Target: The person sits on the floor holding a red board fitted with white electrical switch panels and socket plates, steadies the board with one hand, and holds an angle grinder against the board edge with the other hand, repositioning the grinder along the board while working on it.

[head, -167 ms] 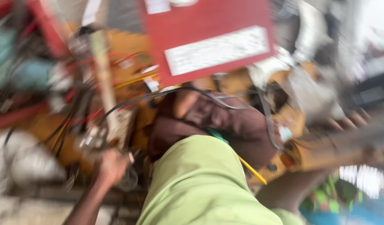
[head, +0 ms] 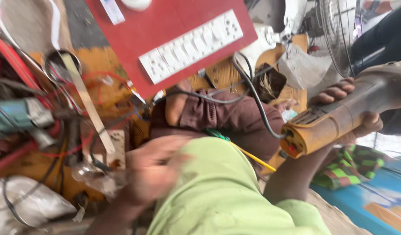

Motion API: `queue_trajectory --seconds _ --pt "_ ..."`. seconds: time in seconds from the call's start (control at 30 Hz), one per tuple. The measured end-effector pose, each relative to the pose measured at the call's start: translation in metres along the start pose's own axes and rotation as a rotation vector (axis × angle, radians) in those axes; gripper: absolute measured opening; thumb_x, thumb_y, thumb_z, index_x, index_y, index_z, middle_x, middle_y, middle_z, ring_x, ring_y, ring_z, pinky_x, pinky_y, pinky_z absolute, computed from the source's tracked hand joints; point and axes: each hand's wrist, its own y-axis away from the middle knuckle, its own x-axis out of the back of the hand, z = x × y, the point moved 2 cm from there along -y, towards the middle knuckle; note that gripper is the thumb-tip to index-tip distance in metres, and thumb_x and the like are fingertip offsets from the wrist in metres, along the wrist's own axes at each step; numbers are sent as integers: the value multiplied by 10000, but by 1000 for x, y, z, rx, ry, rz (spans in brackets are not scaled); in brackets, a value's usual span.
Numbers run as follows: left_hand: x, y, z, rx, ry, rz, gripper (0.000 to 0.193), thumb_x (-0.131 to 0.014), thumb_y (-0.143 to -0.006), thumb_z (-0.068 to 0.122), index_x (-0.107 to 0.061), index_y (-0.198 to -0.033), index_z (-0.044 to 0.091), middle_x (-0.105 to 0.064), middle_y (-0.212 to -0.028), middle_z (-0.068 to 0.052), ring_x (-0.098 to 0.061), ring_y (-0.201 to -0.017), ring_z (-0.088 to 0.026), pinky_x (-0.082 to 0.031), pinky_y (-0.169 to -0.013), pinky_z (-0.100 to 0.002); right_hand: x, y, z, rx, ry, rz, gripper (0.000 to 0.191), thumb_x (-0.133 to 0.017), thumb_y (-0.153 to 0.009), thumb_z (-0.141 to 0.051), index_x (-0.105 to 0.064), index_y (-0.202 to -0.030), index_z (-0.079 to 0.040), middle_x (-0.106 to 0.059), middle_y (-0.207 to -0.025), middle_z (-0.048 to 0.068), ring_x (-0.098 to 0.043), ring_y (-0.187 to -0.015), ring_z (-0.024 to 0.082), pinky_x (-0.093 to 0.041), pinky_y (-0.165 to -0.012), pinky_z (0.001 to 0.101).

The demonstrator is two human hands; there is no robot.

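Your right hand (head: 352, 111) is clamped around the body of the yellow, grimy angle grinder (head: 339, 117), held up at the right of the scene, off the desk (head: 100, 87). The tail end of the grinder points left and down, and its black power cord (head: 252, 95) runs from there up toward the red board with the white socket strip (head: 191, 43).

Your left hand (head: 152, 172) is low at near left, motion-blurred. I cannot tell whether its fingers are apart or together, or whether it grips anything. It sits just beside a clear glass bulb (head: 85, 172) and a tangle of red and black wires (head: 74, 143) on the cluttered desk. A teal power tool (head: 18, 115) lies at far left.

My read on the step: you are carrying or positioning the grinder, one-handed, with the other hand working in the clutter. There is no sign in this view that it is cutting.

The next move calls for:
- steadying the left hand first, since the blur means it is moving close to glass and loose wire
- keeping the cord clear of your lap and of the yellow-handled tool (head: 248, 154) lying there
- a second hand on the grinder body before anything else

The disc end is out of frame at right, so I can't check the guard.
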Motion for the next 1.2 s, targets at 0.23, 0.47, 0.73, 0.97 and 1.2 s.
queue_trajectory --seconds 0.23,0.47,0.73,0.97,1.2 --pt "-136 -113 86 -381 -233 -499 743 -755 -939 469 -474 -1478 42 -680 -1295 -194 -672 -1245 -363 -550 -1071 -420 -38 -11 19 -5 34 -80 938 -883 -754 -409 -384 -1454 -34 -536 -1200 52 -580 -1084 176 -452 -1023 321" --pt "-148 -97 6 95 91 -826 940 -805 -836 467 -400 -1572 44 -705 -1244 -224 -697 -1175 -303 -545 -1014 -449 -13 0 42 -4 51 20 846 -838 -808 -344 -383 -1439 -10 -525 -1186 66 -549 -1087 174 -441 -1044 318" --pt "-172 -78 -28 249 330 -696 616 -814 -834 297 -663 -1392 84 -784 -1152 -77 -696 -1072 -86 -555 -990 -304 -12 -5 52 -78 -9 63 768 -811 -812 -278 -370 -1354 40 -512 -1152 104 -528 -1047 200 -434 -1059 318" --pt "-177 -77 -21 236 244 -696 568 -828 -853 340 -685 -1344 92 -786 -1149 -85 -714 -1089 -95 -557 -1005 -313 -5 2 55 -45 -122 84 802 -804 -841 -301 -334 -1399 31 -485 -1160 92 -523 -1061 184 -441 -1050 300" --pt "-183 -77 -19 248 242 -701 583 -830 -850 354 -683 -1320 42 -785 -1143 -107 -722 -1099 -119 -561 -1007 -318 -2 -2 50 -76 -142 84 830 -804 -832 -311 -315 -1404 39 -475 -1173 84 -515 -1074 176 -440 -1055 295"
